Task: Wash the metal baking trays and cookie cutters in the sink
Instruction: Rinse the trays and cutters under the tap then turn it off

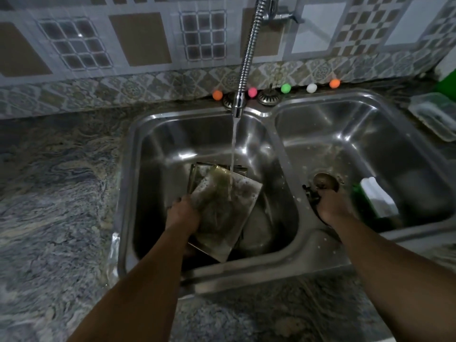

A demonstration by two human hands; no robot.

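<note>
- Left hand [183,214] grips the soapy metal baking tray [225,213] by its edge at about 9 o'clock, fingers curled round the rim; tray is tilted up in the left basin of the sink [128,169].
- Water stream [234,154] from the tap [243,70] hits the tray's upper end at about 12 o'clock; suds on the face.
- Second tray [197,171] lies under and behind it, corner showing at 11 o'clock.
- Right hand [330,206] is over the right basin, at the drain strainer [324,181]; something dark sits at its fingers at 10 o'clock, too blurred to name. Whether it holds anything: cannot tell.
- Sponge [375,196], green with a white face, lies at 3 o'clock of the right hand, apart from it.
- Cookie cutters: none I can make out.
- Step, as I judge it: rinsing the tray one-handed.
- Risks: wet soapy rim held by one hand could slip, so the tray drops onto the tray below or bangs the basin.
- The stream striking a tilted face may splash over the sink's front edge onto the counter [61,193].
- Soap on the underside probably stays unless the tray gets flipped.
</note>
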